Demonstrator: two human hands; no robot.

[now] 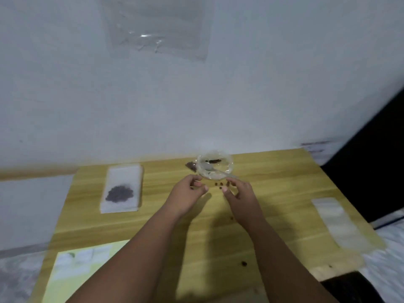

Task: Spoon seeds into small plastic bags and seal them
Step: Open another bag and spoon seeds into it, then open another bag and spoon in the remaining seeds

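1. The fingers [197, 184] of the left hand [188, 193] are curled, thumb drawn close to the fingertips. The right hand [239, 194] mirrors it, thumb tip towards the gap between the two hands. Whether either hand pinches anything, perhaps a clear bag, cannot be told from the blurred view.

2. Between the two hands lie a few dark seeds [220, 185], either loose on the table [273, 193] or inside clear film; the view does not settle which.

3. Just beyond the hands stands a clear bowl [228, 165] with a few seeds left in it and a pale plastic spoon [218, 171] resting inside, handle towards the right hand. A small dark heap [191, 165] sits touching its left side.

4. To the left, well apart, a filled bag [120, 192] lies on top of a white stack [124, 171]. Far right lies a strip of empty bags [337, 224]. Stray single seeds dot the near tabletop.

5. Judged from their look, the seeds are light, hard and prone to roll, so they are best scooped rather than pinched one by one. The bags look thin, limp and slippery. Each would best be taken at the top edge, a hand at each corner, and the seal pressed along between thumb and forefinger.
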